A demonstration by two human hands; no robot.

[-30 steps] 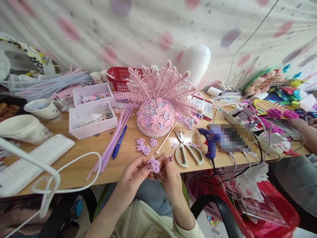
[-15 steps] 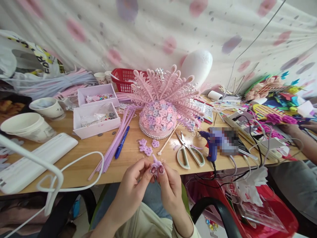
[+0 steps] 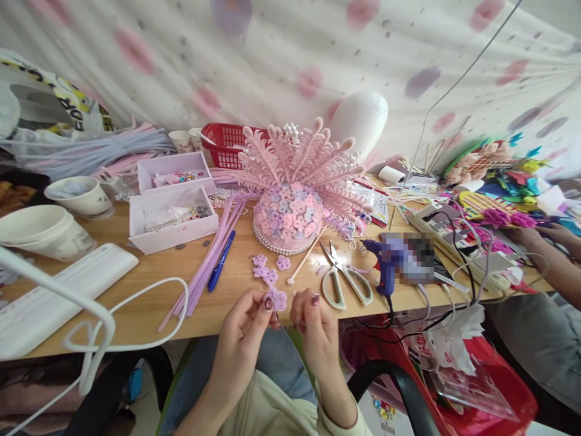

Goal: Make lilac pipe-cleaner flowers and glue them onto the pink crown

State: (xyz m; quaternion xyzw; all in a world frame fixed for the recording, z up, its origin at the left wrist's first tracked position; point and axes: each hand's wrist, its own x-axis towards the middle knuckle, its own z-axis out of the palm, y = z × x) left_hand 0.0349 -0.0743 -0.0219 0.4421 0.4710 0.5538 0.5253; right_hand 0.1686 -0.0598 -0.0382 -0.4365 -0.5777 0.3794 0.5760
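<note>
A small lilac pipe-cleaner flower (image 3: 279,300) is pinched between the thumb and fingers of my left hand (image 3: 247,330), just above the table's front edge. To its right, apart from the flower, my right hand (image 3: 316,330) has its fingers curled in with the thumb up; nothing shows in it. Several finished lilac flowers (image 3: 265,272) lie on the table beyond my left hand. Behind them stands a dome (image 3: 290,212) covered in pink, lilac and blue flowers, with a fan of pink pipe-cleaner plumes (image 3: 295,157) and a pearl trim.
Scissors (image 3: 338,269) lie open right of my hands, beside a purple glue gun (image 3: 385,260). On the left are lilac pipe cleaners (image 3: 206,272), a blue pen (image 3: 221,260), bead boxes (image 3: 175,239), paper cups and a white cable (image 3: 181,284). Another person's arm (image 3: 556,260) rests far right.
My right hand has come off the flower and moved right, its fingers curling in. The flower stays in my left hand, now tilted to the right with its loops showing.
</note>
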